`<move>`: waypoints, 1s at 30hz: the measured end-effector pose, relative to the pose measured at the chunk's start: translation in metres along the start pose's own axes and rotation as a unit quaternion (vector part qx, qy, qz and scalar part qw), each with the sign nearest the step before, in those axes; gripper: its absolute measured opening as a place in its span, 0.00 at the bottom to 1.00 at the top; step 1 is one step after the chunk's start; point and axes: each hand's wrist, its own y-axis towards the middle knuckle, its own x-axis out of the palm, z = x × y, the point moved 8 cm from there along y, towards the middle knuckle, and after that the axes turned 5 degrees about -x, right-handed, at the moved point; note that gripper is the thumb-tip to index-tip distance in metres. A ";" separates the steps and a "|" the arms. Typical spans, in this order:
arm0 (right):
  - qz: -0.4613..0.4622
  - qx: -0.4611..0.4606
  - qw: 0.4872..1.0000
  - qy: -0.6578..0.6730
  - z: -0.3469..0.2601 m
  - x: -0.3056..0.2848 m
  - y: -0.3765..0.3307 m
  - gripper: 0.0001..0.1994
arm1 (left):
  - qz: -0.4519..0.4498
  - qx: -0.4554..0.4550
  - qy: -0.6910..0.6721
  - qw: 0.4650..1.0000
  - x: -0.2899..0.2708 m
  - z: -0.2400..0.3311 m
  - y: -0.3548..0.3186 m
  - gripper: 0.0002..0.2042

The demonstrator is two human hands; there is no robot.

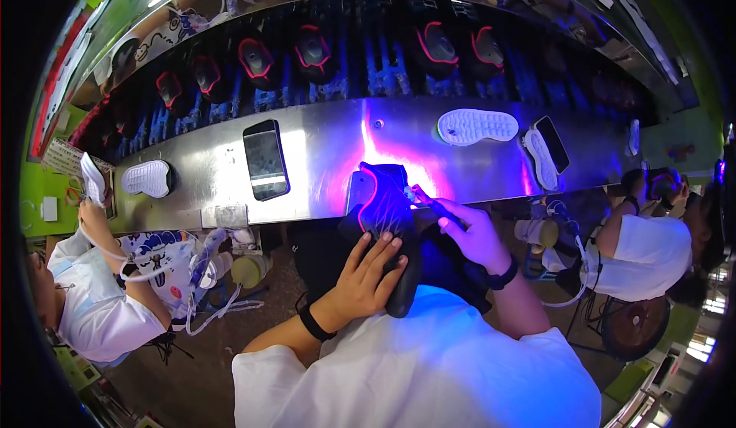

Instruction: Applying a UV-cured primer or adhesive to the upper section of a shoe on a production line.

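A dark shoe upper (389, 198) with a glowing pink-red line along its edge rests against the near edge of the metal bench, toe away from me. My left hand (372, 277) steadies it, palm and fingers laid over its heel end. From the right, my right hand (477, 238) grips a slim, dark-handled brush (437, 205). The brush's pale tip is at the right side of the upper, seemingly touching it; violet glare blurs its exact shape.
Across the metal bench (207, 159) lie a phone (266, 161), white soles (477, 126) and a second phone (552, 144). Beyond runs a dark conveyor (376, 52) carrying several pink-lined shoe uppers (255, 58). Co-workers sit at left (100, 297) and right (644, 255).
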 end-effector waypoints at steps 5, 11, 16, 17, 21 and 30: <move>-0.014 0.005 1.000 0.016 -0.001 0.005 -0.017 0.20 | -0.002 0.001 -0.001 1.000 0.000 -0.002 0.002 0.16; -0.045 0.006 0.999 -0.021 -0.024 0.000 -0.064 0.22 | -0.013 0.008 -0.004 1.000 -0.003 0.000 0.010 0.17; -0.048 0.056 0.997 0.009 -0.021 -0.011 -0.056 0.22 | -0.033 -0.007 -0.023 0.999 0.002 0.007 0.018 0.22; -0.041 0.056 0.998 0.011 -0.022 -0.013 -0.054 0.22 | -0.021 -0.021 -0.032 0.999 0.001 0.008 0.020 0.24; -0.045 0.037 0.998 0.033 -0.041 -0.021 -0.060 0.23 | -0.009 -0.055 -0.040 0.998 0.003 0.014 0.035 0.27; -0.030 0.004 0.997 0.068 -0.046 -0.040 -0.084 0.23 | -0.008 -0.072 0.010 0.997 0.005 0.037 0.073 0.38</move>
